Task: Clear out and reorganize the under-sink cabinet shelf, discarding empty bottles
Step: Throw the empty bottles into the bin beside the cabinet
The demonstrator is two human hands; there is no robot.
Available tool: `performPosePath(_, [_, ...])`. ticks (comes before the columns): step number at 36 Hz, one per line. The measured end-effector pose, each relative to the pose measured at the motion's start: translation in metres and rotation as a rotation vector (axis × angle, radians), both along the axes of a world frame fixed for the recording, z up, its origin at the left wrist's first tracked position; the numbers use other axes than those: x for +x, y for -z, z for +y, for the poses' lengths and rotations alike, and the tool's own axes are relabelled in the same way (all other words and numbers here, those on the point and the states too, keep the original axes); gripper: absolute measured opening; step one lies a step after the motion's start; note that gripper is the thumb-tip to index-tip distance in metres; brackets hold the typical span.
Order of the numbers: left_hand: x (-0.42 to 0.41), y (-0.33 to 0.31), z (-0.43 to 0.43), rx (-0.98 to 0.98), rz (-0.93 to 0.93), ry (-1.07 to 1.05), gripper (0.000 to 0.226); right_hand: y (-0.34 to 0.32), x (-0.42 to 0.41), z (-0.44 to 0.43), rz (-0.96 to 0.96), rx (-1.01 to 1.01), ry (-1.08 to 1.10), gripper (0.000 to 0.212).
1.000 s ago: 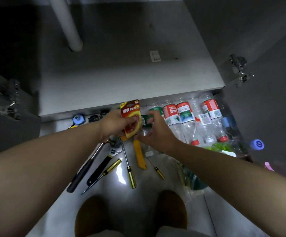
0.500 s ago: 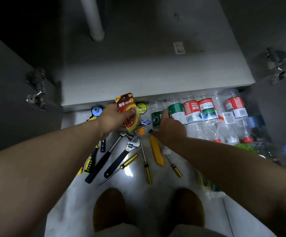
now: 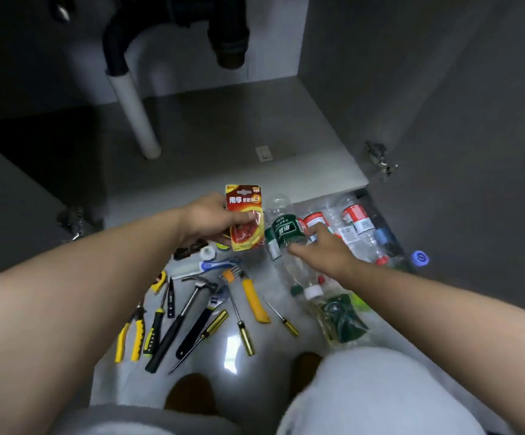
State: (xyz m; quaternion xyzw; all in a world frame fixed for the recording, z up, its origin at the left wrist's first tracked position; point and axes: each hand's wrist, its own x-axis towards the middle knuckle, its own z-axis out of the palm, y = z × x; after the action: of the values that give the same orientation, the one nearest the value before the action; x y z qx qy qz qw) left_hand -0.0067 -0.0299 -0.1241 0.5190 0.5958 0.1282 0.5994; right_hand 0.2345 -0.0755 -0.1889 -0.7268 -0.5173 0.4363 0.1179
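Left grip (image 3: 214, 221) pinches red-and-yellow battery blister pack (image 3: 244, 221), as before. Right grip (image 3: 327, 251), earlier reaching among floor bottles (image 3: 355, 218), now curled round green-labelled clear plastic bottle (image 3: 283, 232), raised just right of pack: probably empty, bound for discard. Grey cabinet shelf (image 3: 239, 171) beyond both grips.

Left grip (image 3: 214, 221) and right grip (image 3: 320, 249) both outstretched forward, each curled tight

Grey cabinet walls (image 3: 380, 89) — glossy pale floor (image 3: 254, 368)
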Motion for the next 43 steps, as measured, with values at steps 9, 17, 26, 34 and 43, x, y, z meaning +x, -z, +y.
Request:
performPosePath(9, [0.095, -0.081, -0.057, 0.099, -0.077, 0.073, 0.026, -0.094, 0.086, -0.083, 0.149, 0.085, 0.186, 0.060])
performPosePath(17, [0.177, -0.129, -0.115, 0.107, -0.064, 0.277, 0.028, -0.159, 0.179, -0.180, 0.044, 0.129, 0.173, 0.061])
performPosePath(26, [0.271, -0.137, -0.192, 0.034, 0.028, 0.534, 0.032, -0.216, 0.283, -0.319, -0.017, -0.162, 0.143, 0.051])
performPosePath(34, [0.316, -0.118, -0.264, -0.013, -0.114, 0.523, 0.028, -0.219, 0.316, -0.397, -0.142, -0.399, 0.155, 0.039])
performPosePath(43, [0.306, -0.105, -0.281, -0.024, -0.086, 0.492, 0.026, -0.119, 0.278, -0.403, -0.349, -0.256, 0.271, 0.048])
